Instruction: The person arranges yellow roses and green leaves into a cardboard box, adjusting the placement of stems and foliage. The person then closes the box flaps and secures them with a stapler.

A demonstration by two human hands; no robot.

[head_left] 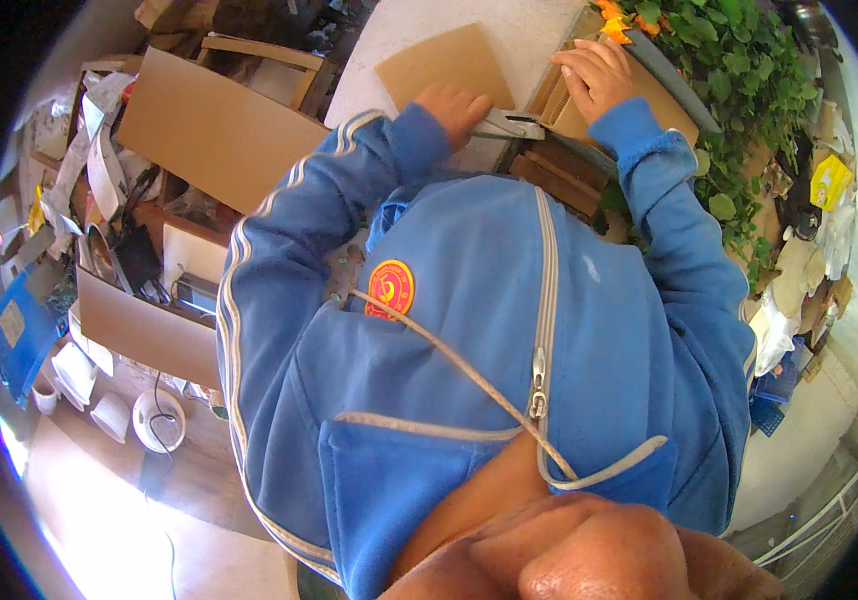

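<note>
Both hands reach out ahead, at the top of the view. My left hand is closed, with its knuckles up, at the near edge of a flat brown cardboard piece. A pale grey, narrow object shows beside its fingers; whether the hand grips it I cannot make out. My right hand rests with fingers stretched out on stacked brown cardboard, whose ridged edge shows to the left. A dark grey strip runs along the right side of this cardboard.
The flat cardboard lies on a pale tabletop. Large cardboard panels stand on the left, above a white tub. Green leafy plants with orange flowers crowd the right, near a yellow packet. Brown wooden-looking pieces sit below my hands.
</note>
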